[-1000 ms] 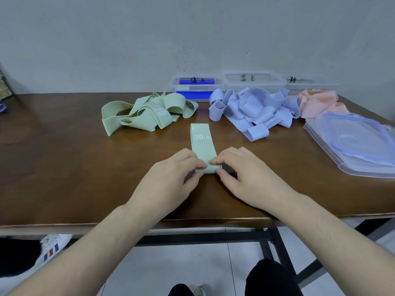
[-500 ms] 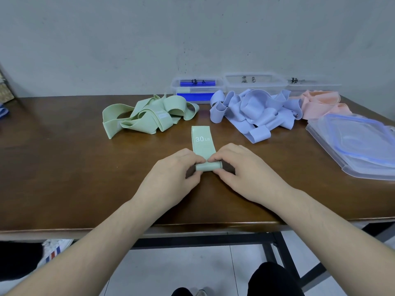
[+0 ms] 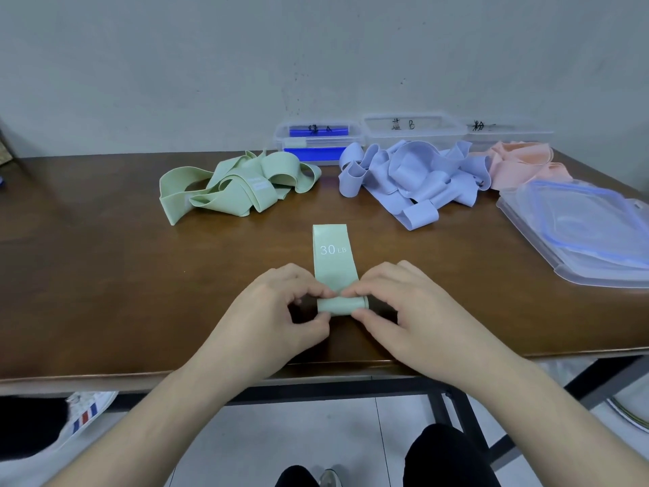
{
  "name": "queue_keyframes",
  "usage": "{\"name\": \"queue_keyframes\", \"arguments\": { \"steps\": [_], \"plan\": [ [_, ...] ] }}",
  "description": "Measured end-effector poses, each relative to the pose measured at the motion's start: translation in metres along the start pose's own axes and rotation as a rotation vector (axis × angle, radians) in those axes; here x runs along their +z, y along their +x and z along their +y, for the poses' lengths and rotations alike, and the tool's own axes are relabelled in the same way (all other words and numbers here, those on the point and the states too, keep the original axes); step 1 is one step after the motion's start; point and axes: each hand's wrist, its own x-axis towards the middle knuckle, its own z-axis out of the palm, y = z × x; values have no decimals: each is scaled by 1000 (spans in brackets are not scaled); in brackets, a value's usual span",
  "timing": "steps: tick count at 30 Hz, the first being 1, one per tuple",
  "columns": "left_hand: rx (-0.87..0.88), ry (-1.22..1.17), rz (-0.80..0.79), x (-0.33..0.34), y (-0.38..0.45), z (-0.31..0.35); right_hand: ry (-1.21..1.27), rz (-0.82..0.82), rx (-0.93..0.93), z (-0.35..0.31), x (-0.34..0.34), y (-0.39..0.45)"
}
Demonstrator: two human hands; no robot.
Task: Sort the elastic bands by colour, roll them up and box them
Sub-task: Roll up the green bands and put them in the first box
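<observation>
Near the front edge of the worktop point(image 3: 105, 275), the left hand point(image 3: 270, 318) and right hand point(image 3: 414, 311) each pinch an end of the small roll at the near end of a green elastic band point(image 3: 333, 261) marked "30 LB", whose flat length points toward the back edge. Behind it lie a green pile point(image 3: 238, 184), a blue pile point(image 3: 411, 177) and a pink pile point(image 3: 526, 165), with three clear boxes point(image 3: 411, 130) along the back edge and stacked lids point(image 3: 579, 233) at the right edge.

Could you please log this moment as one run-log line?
step: rolling | item: green band, near end rolled | left hand: pinching roll | right hand: pinching roll | boxed: not yet
</observation>
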Motion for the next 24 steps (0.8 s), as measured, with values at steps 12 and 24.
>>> {"name": "queue_keyframes", "arguments": {
  "steps": [12, 24],
  "plan": [
    [47, -40, 25, -2, 0, 3, 53, 2, 91, -3, 5, 6],
    [-68, -4, -5, -2, 11, 5, 0, 53, 103, -5, 3, 12]
  ]
}}
